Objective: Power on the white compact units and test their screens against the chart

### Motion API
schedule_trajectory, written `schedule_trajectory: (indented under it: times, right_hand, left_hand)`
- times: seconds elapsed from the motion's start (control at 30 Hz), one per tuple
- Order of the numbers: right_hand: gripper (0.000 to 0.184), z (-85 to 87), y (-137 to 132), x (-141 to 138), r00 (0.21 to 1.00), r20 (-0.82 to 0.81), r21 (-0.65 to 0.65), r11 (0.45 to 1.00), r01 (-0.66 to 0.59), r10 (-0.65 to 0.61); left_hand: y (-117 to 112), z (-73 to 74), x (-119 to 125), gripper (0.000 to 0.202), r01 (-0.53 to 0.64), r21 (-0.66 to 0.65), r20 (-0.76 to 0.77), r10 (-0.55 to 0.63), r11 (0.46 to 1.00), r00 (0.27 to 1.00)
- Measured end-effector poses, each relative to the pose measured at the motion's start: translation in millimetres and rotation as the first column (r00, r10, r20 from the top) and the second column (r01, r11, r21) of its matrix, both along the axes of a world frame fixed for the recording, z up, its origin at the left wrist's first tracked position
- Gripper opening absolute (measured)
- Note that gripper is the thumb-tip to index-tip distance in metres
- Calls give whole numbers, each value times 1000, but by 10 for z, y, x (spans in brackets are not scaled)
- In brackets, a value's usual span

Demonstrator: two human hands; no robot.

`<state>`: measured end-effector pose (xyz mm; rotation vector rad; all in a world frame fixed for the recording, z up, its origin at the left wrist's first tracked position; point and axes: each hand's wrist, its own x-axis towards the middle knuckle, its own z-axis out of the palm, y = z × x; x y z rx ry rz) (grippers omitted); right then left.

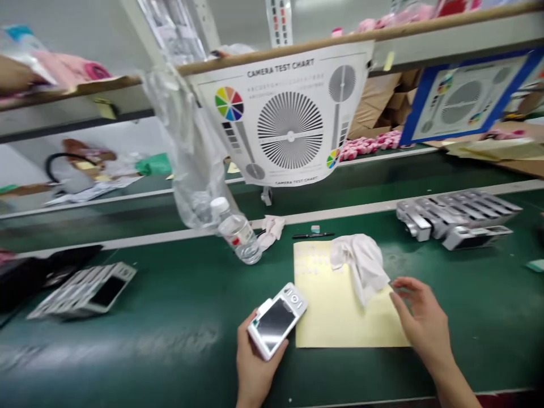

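Note:
My left hand point(258, 362) is wrapped round a silver-white digital camera point(278, 320), its dark screen and round button pad facing up. On the right, my right hand point(420, 314) has its thumb and fingers apart, close by the corner of a crumpled white cloth point(361, 263). Whether the fingertips touch the cloth I cannot tell. Beneath the cloth lies a pale yellow sheet point(327, 317) with small white stickers near its top left.
Rows of similar cameras stand at left point(91, 289) and right point(459, 218). A water bottle point(238, 232), a black pen point(313, 235) and a crumpled tissue point(272, 229) lie behind the sheet. A camera test chart point(291, 122) hangs from the shelf; another person's hand point(15, 76) shows upper left.

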<state>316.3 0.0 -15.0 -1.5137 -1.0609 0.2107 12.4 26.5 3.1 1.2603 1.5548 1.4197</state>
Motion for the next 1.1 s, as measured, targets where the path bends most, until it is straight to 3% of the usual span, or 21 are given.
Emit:
schedule_trajectory:
  times: [0.07, 0.13, 0.17, 0.23, 0.3, 0.37, 0.47, 0.67, 0.83, 1.1]
  right_hand:
    - [28, 54, -10, -435, 982, -21, -41, 982, -187, 186]
    - [37, 121, 10, -741, 919, -83, -61, 919, -390, 385]
    - [45, 152, 25, -841, 858, -146, -64, 860, -506, 493]
    - [61, 198, 50, -963, 673, -294, -47, 693, -720, 679]
    - [70, 220, 60, -1034, 490, -410, -15, 531, -847, 770]
    - [69, 225, 52, -1107, 397, -484, 23, 465, -885, 780]
    - [62, 210, 21, -1247, 371, -580, 100, 516, -851, 725]
    - [56, 128, 19, -1436, 438, -647, 136, 660, -739, 624]
    - [56, 86, 35, -1442, 410, -669, 161, 659, -735, 620]
    - [59, 106, 19, -1403, 465, -645, 92, 666, -740, 606]
  left_hand:
    - [-50, 25, -19, 74, 76, 16, 86, -77, 997, 993]
    - [-89, 27, -63, 75, 184, 18, 210, -183, 983, 960]
    - [-103, 21, -91, 77, 231, 20, 268, -228, 973, 936]
    - [-118, 0, -145, 82, 301, 32, 357, -293, 953, 887]
    - [-118, -26, -181, 86, 345, 45, 414, -331, 938, 848]
    - [-111, -49, -196, 87, 384, 55, 478, -362, 922, 800]
    - [-107, -66, -186, 83, 414, 67, 558, -378, 908, 739]
    - [-120, -40, -135, 76, 412, 57, 650, -347, 909, 676]
    - [-123, -6, -113, 73, 403, 35, 690, -314, 914, 652]
    - [-125, 5, -108, 73, 418, 10, 704, -303, 908, 642]
